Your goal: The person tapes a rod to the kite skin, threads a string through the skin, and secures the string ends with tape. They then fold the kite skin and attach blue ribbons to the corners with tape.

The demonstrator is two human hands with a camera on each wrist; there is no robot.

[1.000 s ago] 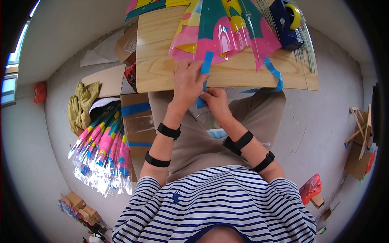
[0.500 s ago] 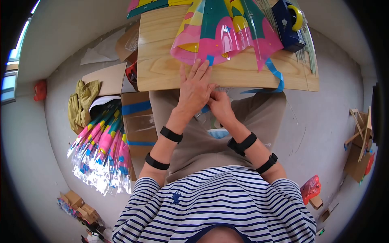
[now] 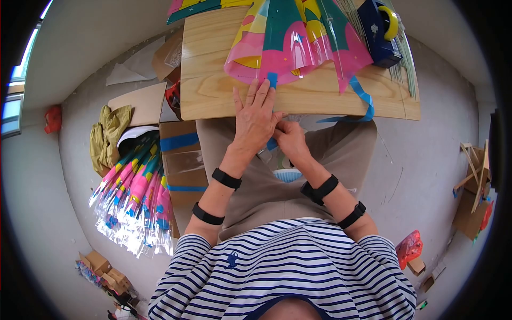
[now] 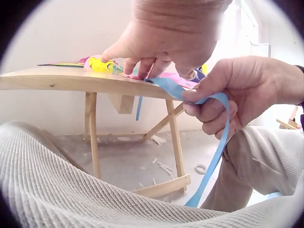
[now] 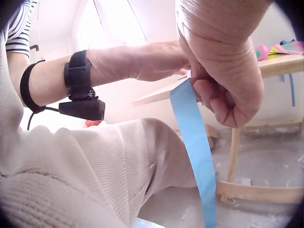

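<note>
In the head view my left hand (image 3: 252, 121) lies over the front edge of the wooden table (image 3: 208, 69), its fingers extended and pressing on a blue ribbon (image 3: 272, 79). The far end of that ribbon overlaps the lower rim of a pink, green and yellow plastic film piece (image 3: 242, 58). Just below the table edge, my right hand (image 3: 292, 141) pinches the same ribbon between thumb and curled fingers. From there a loose length of ribbon (image 5: 192, 128) hangs down beside the knee in the right wrist view. The left hand covers part of the ribbon.
A second blue ribbon (image 3: 362, 96) droops over the table edge at right. Behind it stands a dark blue tape dispenser (image 3: 376, 34) with thin sticks (image 3: 406, 69) alongside. At left, a cardboard box (image 3: 181, 154) stands beside a bundle of colourful film pieces (image 3: 136, 192).
My left hand has turned from holding the raised ribbon to lying flat over it with fingers spread. The ribbon's end has shifted slightly left and lower in the last half second.
</note>
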